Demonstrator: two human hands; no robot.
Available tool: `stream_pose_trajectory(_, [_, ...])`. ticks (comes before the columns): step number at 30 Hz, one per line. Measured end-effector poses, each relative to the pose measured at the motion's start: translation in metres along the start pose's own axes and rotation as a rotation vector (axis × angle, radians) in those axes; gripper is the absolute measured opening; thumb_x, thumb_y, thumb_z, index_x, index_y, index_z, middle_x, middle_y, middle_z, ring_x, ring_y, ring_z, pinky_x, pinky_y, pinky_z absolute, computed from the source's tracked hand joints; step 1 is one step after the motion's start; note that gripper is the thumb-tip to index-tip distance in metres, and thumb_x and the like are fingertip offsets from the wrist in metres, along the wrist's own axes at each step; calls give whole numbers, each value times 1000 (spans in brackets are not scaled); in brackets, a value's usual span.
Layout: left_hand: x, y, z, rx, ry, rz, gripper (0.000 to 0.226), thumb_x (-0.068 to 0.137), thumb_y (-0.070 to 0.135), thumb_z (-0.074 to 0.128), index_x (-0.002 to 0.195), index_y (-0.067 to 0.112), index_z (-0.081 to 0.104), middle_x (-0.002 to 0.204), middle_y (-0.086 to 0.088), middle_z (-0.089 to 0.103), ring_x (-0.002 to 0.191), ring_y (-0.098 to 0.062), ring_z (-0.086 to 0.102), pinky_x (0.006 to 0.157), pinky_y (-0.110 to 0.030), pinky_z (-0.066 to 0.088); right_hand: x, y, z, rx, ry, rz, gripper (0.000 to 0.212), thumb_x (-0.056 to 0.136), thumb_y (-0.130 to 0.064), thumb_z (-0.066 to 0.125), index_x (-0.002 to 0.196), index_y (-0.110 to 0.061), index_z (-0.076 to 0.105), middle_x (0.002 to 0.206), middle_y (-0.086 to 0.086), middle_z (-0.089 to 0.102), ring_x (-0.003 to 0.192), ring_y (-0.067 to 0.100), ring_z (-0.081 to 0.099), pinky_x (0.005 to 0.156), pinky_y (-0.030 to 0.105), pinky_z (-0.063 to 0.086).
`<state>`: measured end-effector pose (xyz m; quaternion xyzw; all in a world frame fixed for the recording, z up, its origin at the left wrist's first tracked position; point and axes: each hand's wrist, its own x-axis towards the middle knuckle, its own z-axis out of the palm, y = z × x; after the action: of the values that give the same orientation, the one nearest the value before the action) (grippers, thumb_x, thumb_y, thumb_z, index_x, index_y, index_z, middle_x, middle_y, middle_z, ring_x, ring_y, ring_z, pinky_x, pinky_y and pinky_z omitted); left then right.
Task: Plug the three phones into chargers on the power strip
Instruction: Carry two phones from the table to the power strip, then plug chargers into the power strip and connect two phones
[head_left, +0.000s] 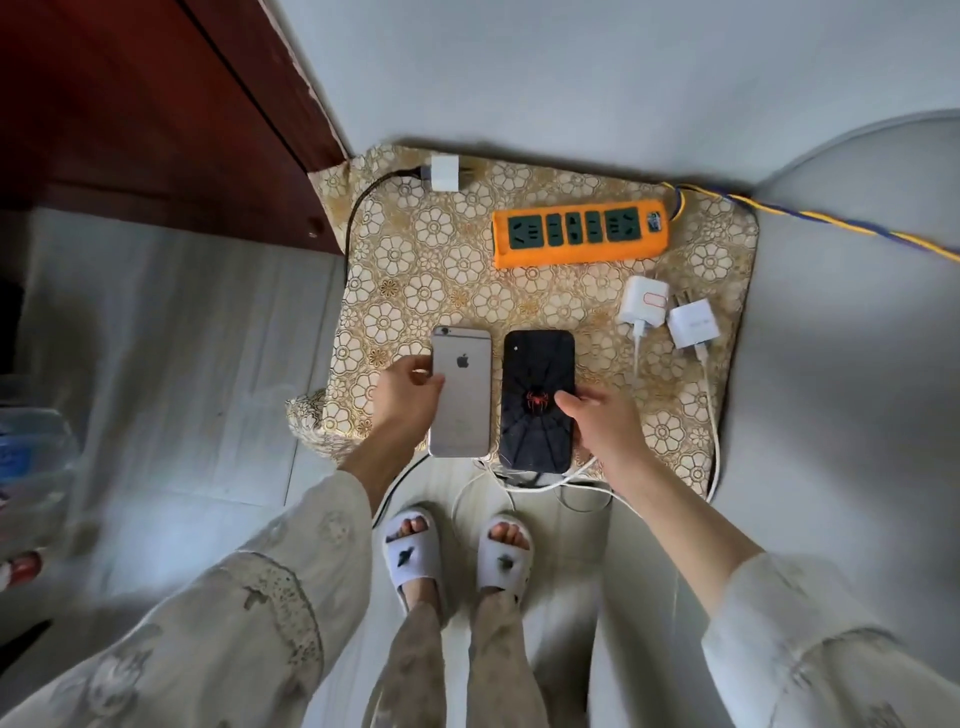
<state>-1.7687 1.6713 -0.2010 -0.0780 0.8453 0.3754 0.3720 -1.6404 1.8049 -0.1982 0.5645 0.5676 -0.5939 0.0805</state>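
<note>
I see a silver phone (462, 395) and a black spider-print phone (537, 400) face down side by side, an orange power strip (579, 234) beyond them, and three white chargers (643, 301) lying unplugged.

**Two phones held over patterned cloth, chargers unplugged**

Centre frame: silver phone (462, 391), back up, gripped at its left edge by left hand (405, 400). Just beside it: black phone (538, 400) with red spider emblem, gripped at its right edge by right hand (597, 418). Upper right: orange power strip (580, 233), sockets vacant. Right: two white chargers (643, 301) (693, 326), cables trailing down. Top: third white charger (444, 173), black cable. Underneath: floral cloth (410, 270).
</note>
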Motion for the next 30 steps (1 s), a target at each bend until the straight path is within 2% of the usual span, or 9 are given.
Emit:
stream_pose_trajectory(4, [-10, 4, -6, 285, -60, 199, 35, 90, 14, 49, 125, 10, 54, 115, -11, 63, 102, -29, 60, 79, -28, 44, -4, -7, 1, -312, 44, -113, 31, 92, -18, 53, 116, 0, 61, 120, 17, 63, 111, 30, 59, 93, 32, 45])
stream_pose_trajectory(7, [-8, -1, -10, 508, -119, 290, 42, 91, 17, 48, 132, 12, 43, 124, -16, 49, 111, -32, 52, 88, -38, 45, -3, -21, -2, -436, -26, -175, 39, 94, -23, 50, 129, -6, 52, 132, 11, 56, 122, 23, 52, 96, 24, 35])
stream_pose_trajectory(10, [2, -5, -18, 786, -75, 381, 64, 89, 18, 51, 144, 21, 19, 143, -12, 28, 132, -31, 30, 105, -45, 35, 4, -44, -4, -564, -60, -290, 36, 94, -23, 48, 125, -5, 54, 125, 10, 61, 114, 20, 58, 94, 23, 39])
stream_pose_trajectory(13, [26, -7, -31, 989, -42, 401, 93, 87, 37, 55, 143, 26, -18, 155, -10, -19, 144, -33, -12, 117, -51, 4, 23, -72, 4, -648, -32, -443, 33, 94, -20, 49, 123, -7, 56, 115, 9, 64, 102, 20, 62, 86, 23, 47])
stream_pose_trajectory(15, [42, -7, -38, 973, -97, 350, 106, 80, 46, 61, 140, 30, -26, 148, -9, -34, 140, -32, -25, 115, -54, -5, 40, -92, 14, -751, 6, -560, 35, 93, -21, 49, 126, -9, 53, 115, 9, 62, 105, 22, 59, 92, 31, 49])
stream_pose_trajectory(18, [51, -6, -38, 925, -148, 318, 113, 76, 38, 68, 142, 26, -23, 140, -7, -43, 138, -31, -28, 117, -53, -1, 62, -123, 35, -852, 55, -733, 40, 94, -20, 48, 133, -10, 45, 128, 12, 52, 120, 28, 49, 105, 39, 41])
stream_pose_trajectory(21, [52, -7, -34, 917, -139, 275, 114, 76, 32, 69, 140, 26, -27, 135, -6, -45, 136, -29, -32, 118, -51, -2, 88, -152, 61, -1024, 96, -879, 49, 93, -21, 49, 140, -13, 34, 138, 13, 44, 131, 30, 38, 109, 41, 32])
stream_pose_trajectory(26, [50, -5, -32, 930, -117, 253, 112, 79, 29, 66, 136, 26, -31, 135, -7, -45, 130, -25, -36, 119, -46, -2, 132, -188, 96, -1313, 37, -978, 68, 90, -32, 53, 145, -8, 20, 149, 12, 33, 136, 31, 31, 110, 47, 32])
stream_pose_trajectory(30, [49, -6, -30, 973, -112, 230, 114, 80, 24, 66, 136, 26, -33, 134, -7, -48, 129, -25, -37, 117, -44, -7, 143, -200, 109, -1458, 78, -1006, 50, 89, -25, 56, 132, -5, 44, 130, 17, 53, 124, 33, 39, 101, 46, 37])
